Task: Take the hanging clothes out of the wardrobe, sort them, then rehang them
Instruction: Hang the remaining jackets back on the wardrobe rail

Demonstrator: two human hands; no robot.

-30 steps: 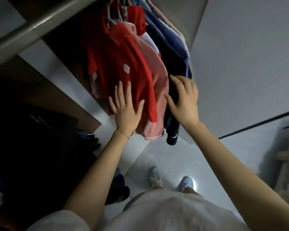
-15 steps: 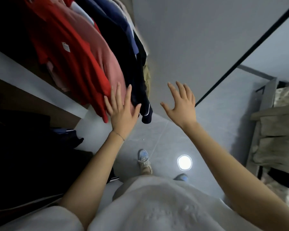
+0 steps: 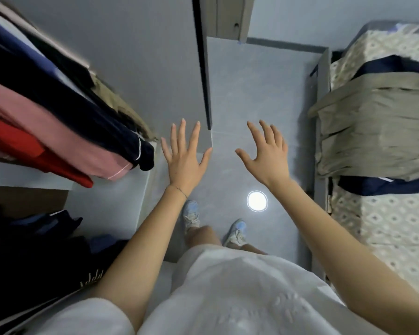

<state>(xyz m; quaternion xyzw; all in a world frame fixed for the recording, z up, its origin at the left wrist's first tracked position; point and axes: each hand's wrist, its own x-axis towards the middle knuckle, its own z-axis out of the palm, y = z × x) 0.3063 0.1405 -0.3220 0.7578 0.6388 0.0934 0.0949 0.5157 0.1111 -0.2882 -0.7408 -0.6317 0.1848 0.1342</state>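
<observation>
Fingers [image 3: 179,134] of the left hand [image 3: 184,163] and right hand [image 3: 267,158] were spread and held nothing, while the hanging clothes [image 3: 58,122] hung in the wardrobe [image 3: 22,175] just left of them, so I judge each should be lifted by its hanger, not pulled by cloth.

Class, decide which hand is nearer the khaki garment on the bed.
Right. The right hand is open in the air, apart from the khaki garment; the left hand is farther away, beside the hanging clothes.

Open floor [image 3: 240,97] between wardrobe clothes [image 3: 65,131] and bed [image 3: 385,213]
</observation>
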